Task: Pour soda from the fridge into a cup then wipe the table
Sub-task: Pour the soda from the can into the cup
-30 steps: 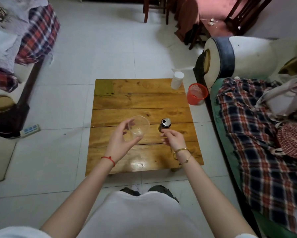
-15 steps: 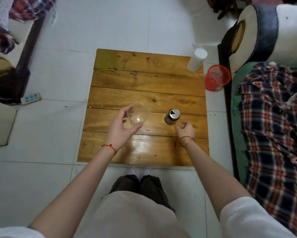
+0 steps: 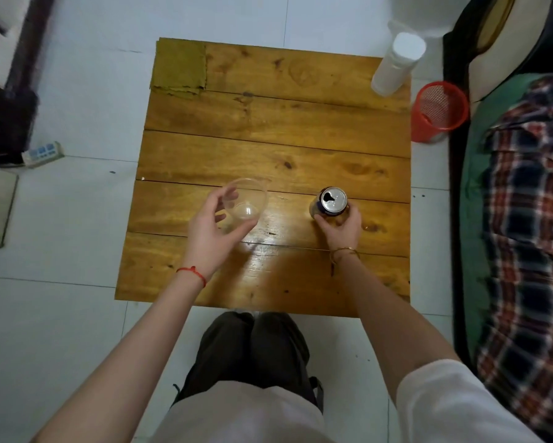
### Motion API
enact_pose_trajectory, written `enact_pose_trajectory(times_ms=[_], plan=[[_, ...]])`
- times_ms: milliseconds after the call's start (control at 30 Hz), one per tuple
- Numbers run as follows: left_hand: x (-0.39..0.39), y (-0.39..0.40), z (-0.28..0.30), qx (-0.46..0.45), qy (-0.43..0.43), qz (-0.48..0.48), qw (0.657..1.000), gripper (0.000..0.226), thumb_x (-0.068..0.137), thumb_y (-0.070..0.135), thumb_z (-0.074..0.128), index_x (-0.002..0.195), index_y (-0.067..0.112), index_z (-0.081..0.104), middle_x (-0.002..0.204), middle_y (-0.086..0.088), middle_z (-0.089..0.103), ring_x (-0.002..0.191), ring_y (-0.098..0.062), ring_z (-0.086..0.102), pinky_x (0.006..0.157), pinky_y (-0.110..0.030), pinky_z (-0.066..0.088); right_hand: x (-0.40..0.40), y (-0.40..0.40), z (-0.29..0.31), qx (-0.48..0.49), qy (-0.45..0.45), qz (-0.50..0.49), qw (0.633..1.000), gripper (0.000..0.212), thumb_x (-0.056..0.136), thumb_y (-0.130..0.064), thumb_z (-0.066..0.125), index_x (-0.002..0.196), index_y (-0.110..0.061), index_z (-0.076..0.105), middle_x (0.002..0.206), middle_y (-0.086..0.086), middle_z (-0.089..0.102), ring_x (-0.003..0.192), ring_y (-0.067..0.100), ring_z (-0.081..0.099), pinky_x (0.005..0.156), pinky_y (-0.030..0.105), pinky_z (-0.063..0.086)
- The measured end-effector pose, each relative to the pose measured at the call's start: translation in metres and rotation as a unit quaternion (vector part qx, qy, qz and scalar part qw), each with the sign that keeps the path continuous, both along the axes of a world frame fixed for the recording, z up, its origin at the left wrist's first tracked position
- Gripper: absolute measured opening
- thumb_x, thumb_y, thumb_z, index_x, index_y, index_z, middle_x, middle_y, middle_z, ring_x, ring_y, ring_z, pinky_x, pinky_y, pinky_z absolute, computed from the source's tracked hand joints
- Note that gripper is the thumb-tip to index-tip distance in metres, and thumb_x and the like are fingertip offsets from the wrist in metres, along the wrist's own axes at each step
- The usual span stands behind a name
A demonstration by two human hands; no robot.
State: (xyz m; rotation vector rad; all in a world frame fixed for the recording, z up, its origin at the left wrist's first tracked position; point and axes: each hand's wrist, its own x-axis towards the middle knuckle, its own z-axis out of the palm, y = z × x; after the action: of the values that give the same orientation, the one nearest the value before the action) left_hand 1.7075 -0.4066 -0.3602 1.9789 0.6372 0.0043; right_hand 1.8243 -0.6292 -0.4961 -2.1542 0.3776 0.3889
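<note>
Fingers of the left hand (image 3: pixel 213 227) curl around the clear cup (image 3: pixel 245 201) held tilted over the table (image 3: pixel 268 148), while the right hand (image 3: pixel 340 227) closes on the opened soda can (image 3: pixel 331 203) standing there, so a careless pour into that slanted, flimsy cup could spill.

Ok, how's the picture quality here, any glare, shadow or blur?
Head view: glare on the wooden table near the clear cup; a shadow darkens its near edge; the plaid fabric at the right edge is smeared; the soda can is sharp.
</note>
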Motion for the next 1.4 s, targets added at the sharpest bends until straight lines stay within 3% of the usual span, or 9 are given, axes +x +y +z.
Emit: enact_pose_trajectory(times_ms=[333, 433, 533, 600, 667, 767, 900, 1233, 1400], plan=[[0.002, 0.001, 0.028, -0.001, -0.007, 0.01, 1.0, 0.067, 0.076, 0.031, 0.081, 0.135, 0.029, 0.048, 0.124, 0.016, 0.059, 0.115, 0.005, 0.054, 0.096, -0.023, 0.047, 0.002, 0.004, 0.036, 0.007, -0.041, 0.043, 0.998, 0.073, 0.068, -0.039, 0.085, 0.129, -0.018, 0.051, 0.127, -0.001, 0.06, 0.119, 0.019, 0.053, 0.102, 0.038, 0.045], [0.001, 0.0, 0.053, -0.003, -0.01, -0.001, 1.0, 0.067, 0.077, 0.03, 0.081, 0.136, 0.028, 0.048, 0.123, 0.015, 0.059, 0.115, 0.005, 0.053, 0.097, -0.022, 0.046, -0.004, 0.003, 0.076, 0.036, -0.047, 0.059, 0.996, 0.067, 0.069, -0.038, 0.084, 0.125, -0.024, 0.051, 0.119, -0.008, 0.063, 0.108, 0.008, 0.056, 0.092, 0.025, 0.047], [0.0, -0.001, 0.082, 0.003, -0.016, -0.014, 1.0, 0.068, 0.078, 0.027, 0.081, 0.137, 0.024, 0.048, 0.126, 0.013, 0.058, 0.116, -0.002, 0.054, 0.099, -0.025, 0.046, -0.01, 0.001, 0.123, 0.073, -0.063, 0.086, 0.992, 0.063, 0.069, -0.038, 0.084, 0.121, -0.026, 0.051, 0.107, -0.026, 0.059, 0.094, -0.016, 0.056, 0.073, -0.002, 0.041], [-0.002, 0.0, 0.102, 0.009, -0.024, -0.021, 0.999, 0.069, 0.078, 0.025, 0.081, 0.138, 0.023, 0.048, 0.126, 0.012, 0.058, 0.116, -0.003, 0.053, 0.1, -0.025, 0.045, -0.012, 0.0, 0.155, 0.084, -0.083, 0.105, 0.987, 0.062, 0.07, -0.034, 0.084, 0.122, -0.024, 0.051, 0.106, -0.028, 0.057, 0.094, -0.025, 0.052, 0.072, -0.009, 0.036], [-0.003, 0.0, 0.12, 0.011, -0.03, -0.026, 0.999, 0.069, 0.077, 0.024, 0.082, 0.137, 0.022, 0.049, 0.129, 0.008, 0.059, 0.118, -0.007, 0.054, 0.102, -0.026, 0.045, -0.013, -0.002, 0.189, 0.083, -0.1, 0.128, 0.983, 0.065, 0.071, -0.036, 0.083, 0.126, -0.024, 0.05, 0.113, -0.018, 0.06, 0.102, -0.014, 0.056, 0.082, -0.004, 0.04], [-0.006, -0.001, 0.141, 0.004, -0.028, -0.037, 0.999, 0.07, 0.076, 0.024, 0.083, 0.137, 0.021, 0.05, 0.133, 0.002, 0.059, 0.12, -0.014, 0.056, 0.103, -0.027, 0.045, -0.014, -0.006, 0.236, 0.059, -0.143, 0.172, 0.973, 0.068, 0.071, -0.041, 0.081, 0.129, -0.026, 0.049, 0.123, -0.007, 0.06, 0.113, 0.008, 0.057, 0.098, 0.024, 0.048], [-0.011, -0.007, 0.163, 0.006, -0.038, -0.065, 0.997, 0.069, 0.075, 0.022, 0.084, 0.135, 0.018, 0.052, 0.133, -0.001, 0.06, 0.123, -0.015, 0.056, 0.106, -0.028, 0.044, -0.019, -0.011, 0.284, 0.033, -0.191, 0.212, 0.958, 0.075, 0.072, -0.043, 0.08, 0.135, -0.021, 0.046, 0.13, -0.001, 0.055, 0.12, 0.013, 0.053, 0.104, 0.039, 0.047], [-0.033, -0.013, 0.199, 0.013, -0.07, -0.091, 0.993, 0.067, 0.074, 0.022, 0.085, 0.134, 0.015, 0.054, 0.127, -0.003, 0.063, 0.118, -0.017, 0.058, 0.106, -0.031, 0.047, -0.039, -0.015, 0.37, -0.082, -0.268, 0.316, 0.907, 0.077, 0.071, -0.046, 0.077, 0.137, -0.022, 0.044, 0.122, 0.005, 0.055, 0.111, 0.015, 0.051, 0.096, 0.028, 0.042], [-0.046, -0.013, 0.213, 0.011, -0.088, -0.11, 0.99, 0.067, 0.074, 0.021, 0.084, 0.134, 0.014, 0.054, 0.125, -0.002, 0.063, 0.115, -0.016, 0.059, 0.103, -0.03, 0.049, -0.058, -0.01, 0.406, -0.125, -0.295, 0.369, 0.873, 0.069, 0.072, -0.042, 0.076, 0.13, -0.019, 0.046, 0.114, 0.002, 0.062, 0.104, 0.02, 0.058, 0.092, 0.041, 0.052]])
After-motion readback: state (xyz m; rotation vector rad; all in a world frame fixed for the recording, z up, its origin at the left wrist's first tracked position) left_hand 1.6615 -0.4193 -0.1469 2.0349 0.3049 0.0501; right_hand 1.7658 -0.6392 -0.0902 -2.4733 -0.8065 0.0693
